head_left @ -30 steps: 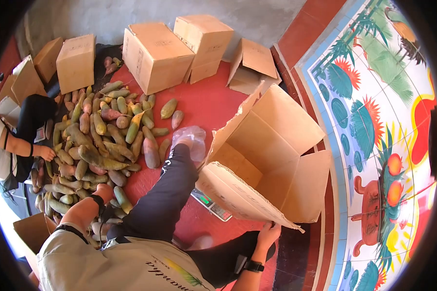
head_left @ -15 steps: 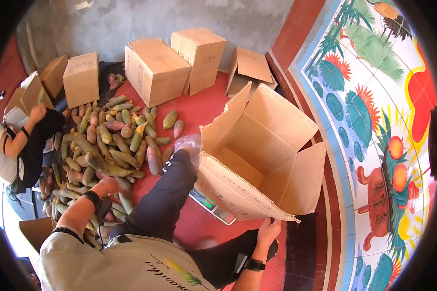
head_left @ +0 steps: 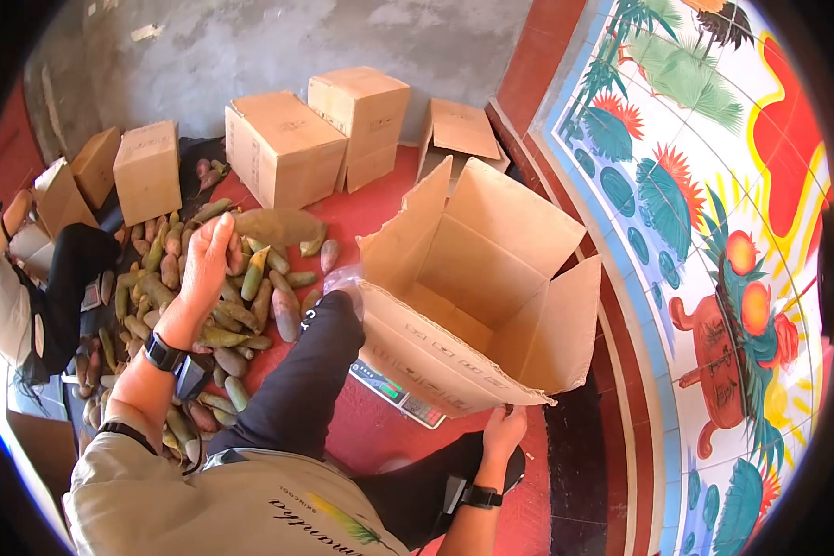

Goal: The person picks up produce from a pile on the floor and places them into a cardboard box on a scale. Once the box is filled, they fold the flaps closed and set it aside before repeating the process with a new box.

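Observation:
My left hand (head_left: 211, 255) is closed around one end of a long greenish-brown radish (head_left: 283, 226), raised above a large heap of radishes (head_left: 236, 320). An open cardboard box (head_left: 435, 357) stands to the right, its flaps spread, on a digital scale (head_left: 394, 394) with a lit green display. Low at the box's near flap edge, my right hand (head_left: 503, 432) has its fingers curled against the cardboard. The box's floor is partly visible; its near inner side is hidden.
Closed cardboard boxes (head_left: 287, 148) line the grey wall (head_left: 232, 56), with another box (head_left: 459, 130) at the corner. A co-worker (head_left: 14, 287) sits at far left beside open boxes. A painted tile wall (head_left: 658, 232) runs along the right. My bent leg (head_left: 296, 380) lies between heap and box.
My left hand has risen from the heap and now holds a radish up. The right hand stays at the box edge. The view has shifted slightly.

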### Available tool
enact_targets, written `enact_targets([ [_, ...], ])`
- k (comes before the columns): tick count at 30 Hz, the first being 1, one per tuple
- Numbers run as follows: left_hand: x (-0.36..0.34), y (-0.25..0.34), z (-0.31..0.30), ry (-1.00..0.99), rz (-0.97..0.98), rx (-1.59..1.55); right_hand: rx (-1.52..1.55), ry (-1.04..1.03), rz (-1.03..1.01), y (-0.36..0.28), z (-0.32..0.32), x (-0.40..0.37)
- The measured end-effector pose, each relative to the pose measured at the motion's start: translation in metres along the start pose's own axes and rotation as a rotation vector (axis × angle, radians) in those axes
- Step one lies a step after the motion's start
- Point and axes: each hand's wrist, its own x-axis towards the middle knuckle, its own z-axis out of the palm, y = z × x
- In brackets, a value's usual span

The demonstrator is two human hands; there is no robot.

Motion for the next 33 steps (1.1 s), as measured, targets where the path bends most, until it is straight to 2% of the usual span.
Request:
enact_targets([
  [2,0.001,0.02,0.011,-0.055,0.098,-0.132,-0.002,0.007,-0.01,-0.001,-0.001,0.001],
  [4,-0.003,0.04,0.028,-0.069,0.135,-0.223,0.067,-0.077,0.128,-0.009,-0.005,0.001],
  [7,-0.005,0.056,0.056,-0.11,0.193,-0.348,0.045,-0.069,0.111,-0.008,-0.005,0.001],
  [9,-0.009,0.068,0.073,-0.295,0.265,-0.323,0.055,-0.062,0.102,-0.014,-0.007,0.0],
  [11,-0.01,0.067,0.089,-0.435,0.257,-0.334,0.066,-0.056,0.091,-0.014,-0.006,0.001],
  [13,-0.008,0.056,0.108,-0.511,0.223,-0.284,0.036,0.0,0.016,-0.007,-0.003,0.0],
  [15,-0.009,0.059,0.122,-0.537,0.434,-0.068,0.027,-0.011,0.025,-0.004,-0.002,0.0],
  [16,-0.007,0.054,0.132,-0.529,0.435,-0.069,0.018,-0.02,0.04,-0.004,-0.002,0.001],
  [18,-0.006,0.04,0.149,-0.383,0.787,0.245,0.046,-0.016,0.017,-0.003,-0.001,0.001],
  [19,-0.008,0.037,0.154,-0.374,0.785,0.247,0.073,-0.009,0.001,-0.002,-0.001,0.002],
  [21,-0.012,0.035,0.161,-0.453,0.854,0.461,0.038,-0.011,-0.009,0.005,0.001,0.002],
  [23,-0.015,0.034,0.165,-0.464,0.853,0.491,0.002,-0.017,-0.018,0.008,0.002,0.002],
  [28,-0.014,0.036,0.166,-0.688,0.608,0.684,0.038,-0.021,-0.002,0.006,0.001,0.002],
  [32,-0.013,0.038,0.167,-0.767,0.508,0.787,0.04,-0.034,-0.001,-0.003,-0.003,0.002],
  [33,-0.013,0.042,0.166,-0.82,0.457,0.831,0.032,-0.071,0.074,-0.011,-0.008,0.002],
])
